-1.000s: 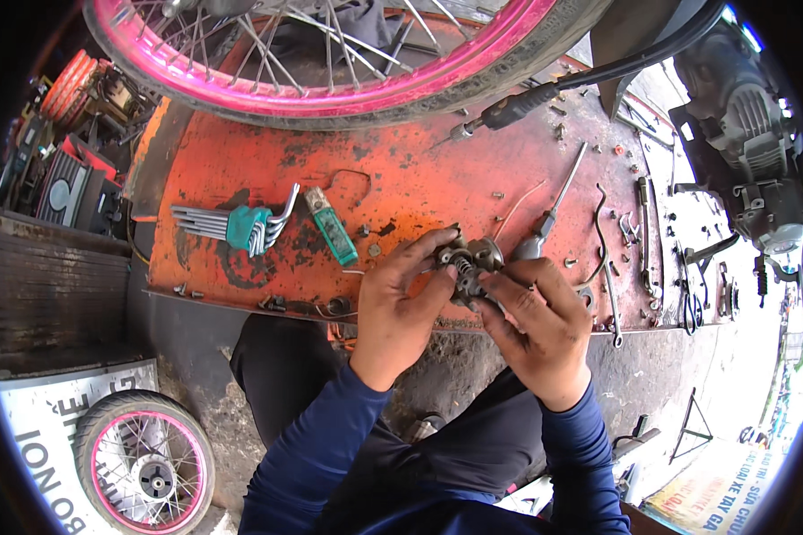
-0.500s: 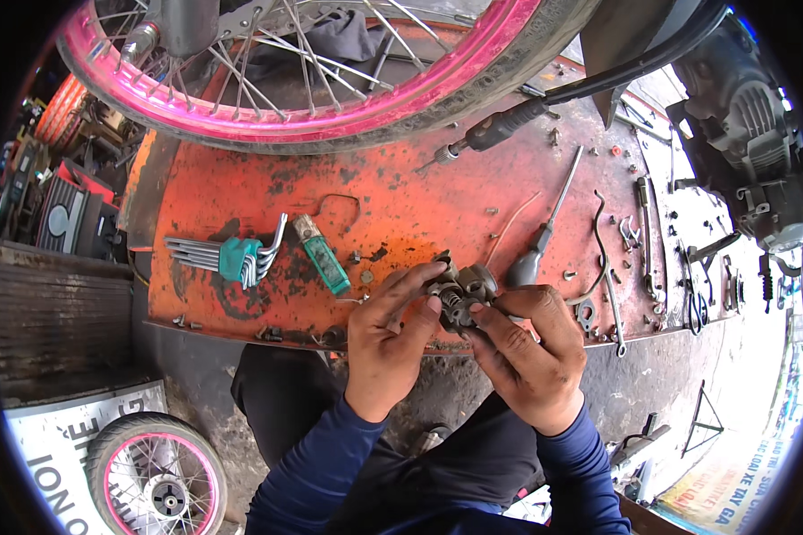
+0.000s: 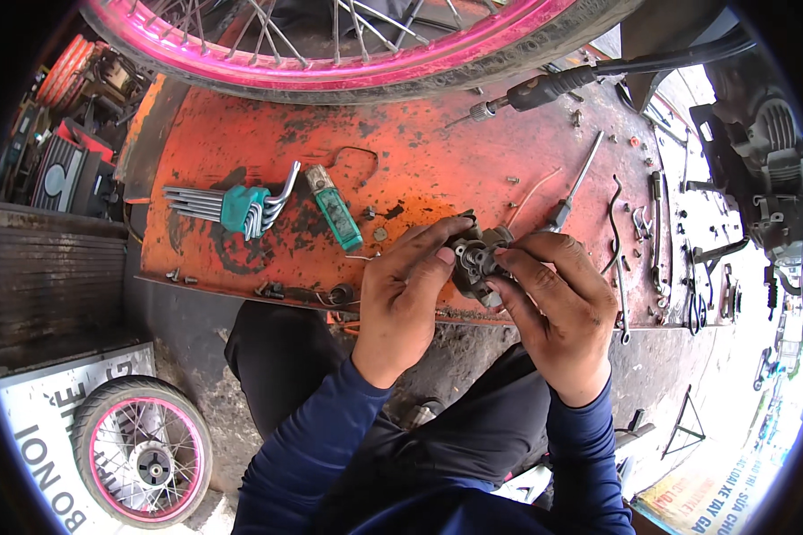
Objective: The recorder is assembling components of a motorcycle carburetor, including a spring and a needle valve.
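- Rust-orange and scuffed, the metal worktop (image 3: 241, 160) lies low beneath a pink-rimmed spoked wheel (image 3: 348, 62), with loose screws scattered over it.
- Above its near edge, both hands meet on a small dark metal part (image 3: 477, 260).
- Left hand (image 3: 401, 294) grasps the part from the side, thumb and forefinger pinched against it.
- Right hand (image 3: 558, 308) grips the other side, fingertips on its top.
- A set of hex keys in a teal holder (image 3: 236, 207) and a small green-handled tool (image 3: 335, 207) lie well apart to the left; a screwdriver (image 3: 571, 183) lies just behind.
- Done well, the step likely means steadying the part over the worktop so any small piece that drops stays findable.
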The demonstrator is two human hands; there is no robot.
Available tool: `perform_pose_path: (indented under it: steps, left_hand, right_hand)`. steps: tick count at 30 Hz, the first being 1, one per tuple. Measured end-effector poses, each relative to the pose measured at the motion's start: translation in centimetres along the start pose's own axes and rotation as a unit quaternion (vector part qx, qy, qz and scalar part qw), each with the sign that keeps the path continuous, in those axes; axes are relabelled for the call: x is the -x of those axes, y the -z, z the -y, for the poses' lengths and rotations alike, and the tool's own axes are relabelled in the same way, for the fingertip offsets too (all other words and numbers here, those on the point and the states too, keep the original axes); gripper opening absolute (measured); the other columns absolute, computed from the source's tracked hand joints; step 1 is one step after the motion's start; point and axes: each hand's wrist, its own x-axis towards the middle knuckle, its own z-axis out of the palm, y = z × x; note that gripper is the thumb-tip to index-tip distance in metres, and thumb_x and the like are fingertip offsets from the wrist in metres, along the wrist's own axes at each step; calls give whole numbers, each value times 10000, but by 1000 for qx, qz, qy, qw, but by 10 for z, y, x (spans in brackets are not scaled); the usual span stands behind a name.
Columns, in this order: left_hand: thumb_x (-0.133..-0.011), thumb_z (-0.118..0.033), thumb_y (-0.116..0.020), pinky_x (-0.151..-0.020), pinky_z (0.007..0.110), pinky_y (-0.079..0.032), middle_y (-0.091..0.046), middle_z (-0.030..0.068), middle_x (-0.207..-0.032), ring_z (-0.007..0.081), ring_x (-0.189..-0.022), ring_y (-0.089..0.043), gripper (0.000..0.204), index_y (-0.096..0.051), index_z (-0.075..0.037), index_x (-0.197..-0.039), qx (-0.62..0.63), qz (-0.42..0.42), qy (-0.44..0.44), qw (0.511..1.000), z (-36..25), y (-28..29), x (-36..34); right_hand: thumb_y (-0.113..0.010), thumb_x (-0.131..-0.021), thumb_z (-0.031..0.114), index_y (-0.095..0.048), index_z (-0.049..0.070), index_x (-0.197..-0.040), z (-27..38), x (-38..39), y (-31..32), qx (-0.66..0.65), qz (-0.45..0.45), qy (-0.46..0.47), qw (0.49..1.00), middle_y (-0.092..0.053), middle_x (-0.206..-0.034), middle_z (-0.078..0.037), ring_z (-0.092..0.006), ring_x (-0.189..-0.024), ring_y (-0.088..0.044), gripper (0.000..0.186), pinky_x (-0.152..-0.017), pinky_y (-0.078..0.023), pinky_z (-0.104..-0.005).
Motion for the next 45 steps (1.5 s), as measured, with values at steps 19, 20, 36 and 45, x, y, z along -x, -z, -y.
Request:
perform_pose_path:
  steps: [19, 20, 36, 45]
  left_hand:
    - [-942, -31, -522, -915, 294, -493, -666, 161, -1167, 174, -1029, -647, 302, -661, 95, -1178, 11, 2, 27, 1000, -1, -2, 1]
    - [-944, -29, -514, -982, 322, -489, -662, 209, -1262, 210, -1094, -659, 280, -678, 128, -1109, 5, 3, 33, 999, -2, -2, 1]
    - [-925, -10, -559, -841, 281, -508, -672, 143, -1064, 179, -945, -658, 327, -646, 88, -1224, 5, -6, -11, 1000, 9, -3, 2]
    - [-909, -12, -642, -790, 282, -585, -662, 141, -1106, 176, -976, -675, 366, -628, 59, -1268, 30, 7, 20, 999, 5, -4, 6]
  right_hand:
    - [-762, -743, -6, -686, -4, -978, 0, -6, -5, -28, 10, 5, 1000, -626, -976, -103, -299, -885, -629, 247, -736, -522, -399]
    - [-762, -742, -7, -685, -6, -976, 0, -6, -5, -28, 10, 1, 1000, -626, -973, -103, -300, -884, -628, 246, -737, -522, -399]
    - [-762, -741, -11, -686, -7, -1001, -7, -5, -12, -21, 7, 31, 999, -624, -975, -108, -307, -892, -615, 271, -747, -511, -407]
    - [-766, -735, -10, -688, -2, -1005, -5, -7, -14, -17, 5, 34, 999, -624, -978, -106, -300, -883, -607, 281, -741, -511, -398]
